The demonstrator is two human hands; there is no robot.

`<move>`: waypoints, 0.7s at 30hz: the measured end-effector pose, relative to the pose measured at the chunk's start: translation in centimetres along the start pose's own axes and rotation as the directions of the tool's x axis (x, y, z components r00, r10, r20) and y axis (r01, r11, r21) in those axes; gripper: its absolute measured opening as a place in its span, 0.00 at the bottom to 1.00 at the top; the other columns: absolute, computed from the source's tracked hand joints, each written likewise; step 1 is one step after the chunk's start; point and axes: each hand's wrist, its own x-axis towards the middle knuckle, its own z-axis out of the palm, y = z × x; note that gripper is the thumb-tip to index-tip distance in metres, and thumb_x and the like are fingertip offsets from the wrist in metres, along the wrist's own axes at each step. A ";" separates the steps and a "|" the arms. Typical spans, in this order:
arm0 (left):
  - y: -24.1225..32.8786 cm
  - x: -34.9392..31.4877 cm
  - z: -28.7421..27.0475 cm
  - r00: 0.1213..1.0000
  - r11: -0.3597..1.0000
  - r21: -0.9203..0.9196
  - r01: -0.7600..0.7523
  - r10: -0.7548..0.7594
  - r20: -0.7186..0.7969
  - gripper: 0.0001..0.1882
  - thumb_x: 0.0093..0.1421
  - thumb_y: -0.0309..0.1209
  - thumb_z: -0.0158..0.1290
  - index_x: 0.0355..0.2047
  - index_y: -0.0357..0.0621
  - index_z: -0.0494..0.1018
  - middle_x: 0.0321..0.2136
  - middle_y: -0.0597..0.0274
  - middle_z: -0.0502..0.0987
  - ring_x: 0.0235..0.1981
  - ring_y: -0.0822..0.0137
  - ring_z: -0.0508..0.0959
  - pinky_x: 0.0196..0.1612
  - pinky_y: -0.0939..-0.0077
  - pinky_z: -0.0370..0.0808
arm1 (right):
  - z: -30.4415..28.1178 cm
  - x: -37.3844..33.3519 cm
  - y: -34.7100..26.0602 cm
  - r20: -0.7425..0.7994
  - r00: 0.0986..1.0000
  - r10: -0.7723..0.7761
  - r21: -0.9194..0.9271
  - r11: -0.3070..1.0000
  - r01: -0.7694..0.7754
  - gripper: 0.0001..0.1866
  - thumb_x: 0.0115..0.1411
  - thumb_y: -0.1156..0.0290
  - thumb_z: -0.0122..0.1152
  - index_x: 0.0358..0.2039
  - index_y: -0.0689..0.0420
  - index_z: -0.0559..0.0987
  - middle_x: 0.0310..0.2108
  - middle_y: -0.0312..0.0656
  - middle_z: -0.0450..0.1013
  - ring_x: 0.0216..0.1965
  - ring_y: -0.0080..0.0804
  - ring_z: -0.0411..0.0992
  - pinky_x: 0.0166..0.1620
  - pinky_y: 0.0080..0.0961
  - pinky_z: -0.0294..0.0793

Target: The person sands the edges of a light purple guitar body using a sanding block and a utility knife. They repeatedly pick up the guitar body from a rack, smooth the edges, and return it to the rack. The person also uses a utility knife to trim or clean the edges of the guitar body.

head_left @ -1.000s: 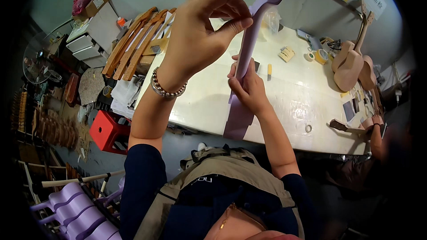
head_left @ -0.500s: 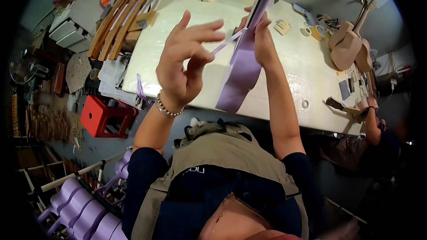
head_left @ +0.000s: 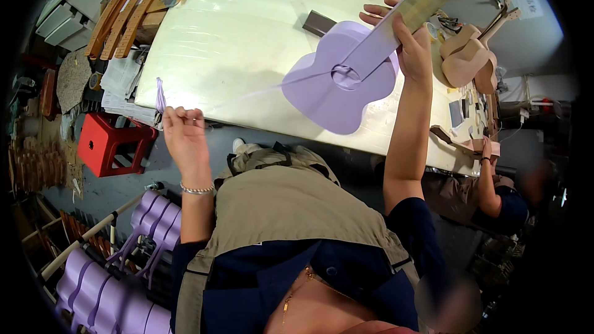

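We hold the guitar up over the table by its neck, our right hand wrapped around it with the fingers closed on the wood. The body is lilac, its face turned toward us, the soundhole near the middle. Our left hand is out to the side past the table's near edge, fingertips pinched together on the end of a thin lilac strip — a fine pale line seems to run from that pinch toward the soundhole, though it is too thin for us to be sure it is one piece.

To do this well, we judge, the pull wants to stay steady and low, along the face and not away from it, so the strip comes off whole. The right hand should keep the neck firm (a twist there would swing the body toward the table). A pinch close to the strip's end gives little to hold; a re-grip nearer the body would likely help once slack builds.

More lilac guitars hang on a rack below to our left, and bare wooden ones lie at the table's far end, where another person's hand rests.
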 end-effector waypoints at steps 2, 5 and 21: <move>0.9 2.5 0.4 0.990 0.998 0.038 -0.050 0.055 -0.133 0.05 0.62 0.30 0.45 0.33 0.41 0.63 0.28 0.65 0.70 0.29 0.71 0.70 0.43 0.73 0.70 | -1.0 -0.5 0.1 0.103 0.994 -0.031 -0.007 0.999 0.032 0.27 0.57 0.63 0.55 0.49 0.73 0.62 0.43 0.61 0.69 0.46 0.48 0.71 0.47 0.34 0.71; 4.6 7.0 0.0 0.986 0.983 0.083 -0.166 0.163 0.035 0.08 0.60 0.30 0.46 0.27 0.38 0.67 0.28 0.63 0.72 0.31 0.70 0.71 0.45 0.71 0.70 | -2.4 -1.2 0.2 0.254 0.965 -0.064 -0.018 0.997 0.070 0.32 0.57 0.59 0.56 0.51 0.74 0.61 0.46 0.64 0.67 0.49 0.50 0.68 0.51 0.36 0.69; 41.2 3.3 -8.7 0.244 -0.696 0.628 -0.348 0.579 0.778 0.03 0.57 0.22 0.49 0.29 0.35 0.72 0.36 0.58 0.77 0.33 0.61 0.79 0.35 0.77 0.79 | -3.1 -3.2 2.0 -0.078 0.974 -0.213 -0.116 0.972 0.204 0.42 0.55 0.64 0.60 0.59 0.67 0.45 0.41 0.54 0.69 0.44 0.43 0.71 0.49 0.35 0.68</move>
